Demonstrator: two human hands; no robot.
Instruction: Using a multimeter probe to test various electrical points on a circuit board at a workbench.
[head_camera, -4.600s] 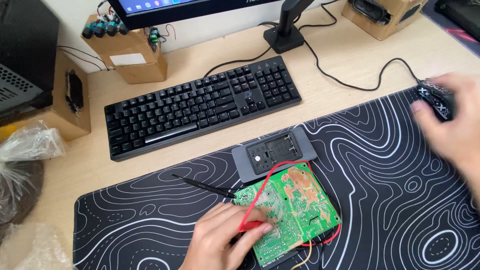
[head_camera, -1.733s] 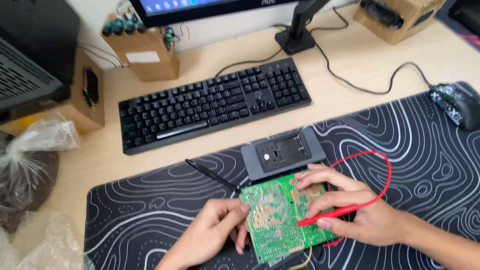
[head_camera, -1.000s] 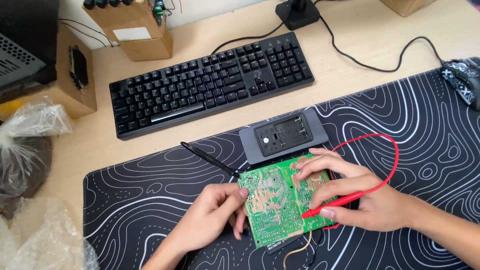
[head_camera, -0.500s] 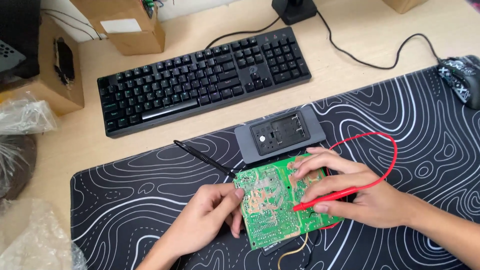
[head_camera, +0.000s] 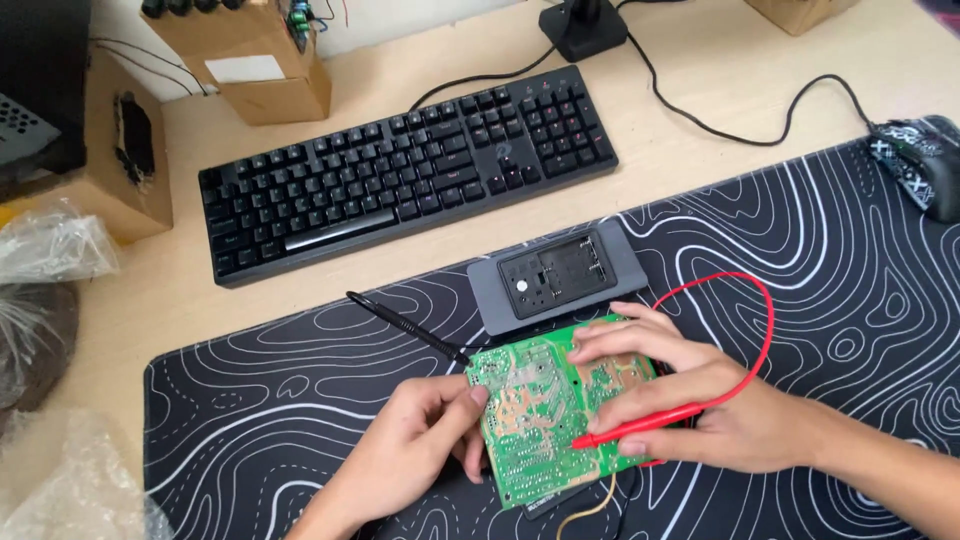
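Observation:
A green circuit board (head_camera: 535, 415) lies solder side up on a black desk mat with white wavy lines (head_camera: 250, 410). My left hand (head_camera: 415, 445) rests at the board's left edge, thumb and fingers touching it. My right hand (head_camera: 700, 400) lies over the board's right part and holds a red test probe (head_camera: 640, 428), tip touching the board near its lower middle. The probe's red wire (head_camera: 755, 320) loops up to the right. A black test probe (head_camera: 405, 327) lies on the mat just above the board's left corner.
A grey meter lying face down (head_camera: 560, 275) sits just beyond the board. A black keyboard (head_camera: 410, 165) lies further back, a black mouse (head_camera: 920, 165) at far right. Cardboard boxes (head_camera: 255, 60) and clear plastic bags (head_camera: 50, 245) stand at the left. A monitor stand base (head_camera: 585, 25) is at top.
My right hand left the mouse, took the red probe and set its tip on the board. In the last second both hands stay nearly still; the view drifts slightly.

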